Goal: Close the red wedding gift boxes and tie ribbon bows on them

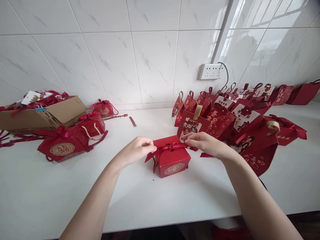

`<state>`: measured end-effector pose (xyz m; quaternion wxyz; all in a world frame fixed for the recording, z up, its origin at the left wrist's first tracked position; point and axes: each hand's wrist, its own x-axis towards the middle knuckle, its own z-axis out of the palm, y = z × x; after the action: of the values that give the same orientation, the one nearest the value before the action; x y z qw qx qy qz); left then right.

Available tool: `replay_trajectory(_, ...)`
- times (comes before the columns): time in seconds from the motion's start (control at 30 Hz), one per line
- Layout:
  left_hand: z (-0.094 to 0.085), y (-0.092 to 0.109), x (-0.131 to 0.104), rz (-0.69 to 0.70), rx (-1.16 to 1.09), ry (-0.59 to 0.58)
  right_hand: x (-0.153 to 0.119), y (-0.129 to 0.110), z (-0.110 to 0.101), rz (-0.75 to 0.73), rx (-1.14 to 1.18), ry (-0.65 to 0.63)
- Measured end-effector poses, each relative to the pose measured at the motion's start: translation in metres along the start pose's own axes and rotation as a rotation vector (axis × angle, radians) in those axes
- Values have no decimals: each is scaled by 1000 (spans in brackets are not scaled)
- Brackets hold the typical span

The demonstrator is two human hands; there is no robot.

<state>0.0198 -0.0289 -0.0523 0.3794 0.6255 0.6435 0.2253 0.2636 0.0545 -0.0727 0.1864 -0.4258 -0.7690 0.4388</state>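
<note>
The left hand [141,147] and right hand [203,142] pinch a ribbon [172,146] across a red box [172,165] on the counter [140,206]. Red bags [221,121] crowd over to the right; a cardboard carton [67,111] sits off left.

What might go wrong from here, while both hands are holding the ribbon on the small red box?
The left hand and right hand pinch the ribbon on either side of its middle, so uneven pulling might leave it crooked. Neither hand steadies the red box itself, so a strong tug could shift it or bend its top. The right hand appears close to the gift bags; a wide movement might knock one over.
</note>
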Motion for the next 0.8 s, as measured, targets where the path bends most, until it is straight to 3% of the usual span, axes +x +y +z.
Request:
replay_trajectory(0.37, -2, -1, 0, 33, -6, -37, -3, 2, -6, -23, -10, -48)
replay_trajectory(0.47, -2, 1, -1, 48, -52, -32, -3, 1, -5, -43, 10, 34)
replay_trajectory(0.6, 2, 4, -3, 58, -133, -1, -5, -9, 6, -252, 98, 250)
replay_trajectory(0.7, 3, 6, -4, 76, -142, -30, -6, -16, 22, -422, 10, 234)
replay_trajectory(0.8, 3, 6, -6, 114, -49, -61, -6, -18, 37, -472, -99, 190)
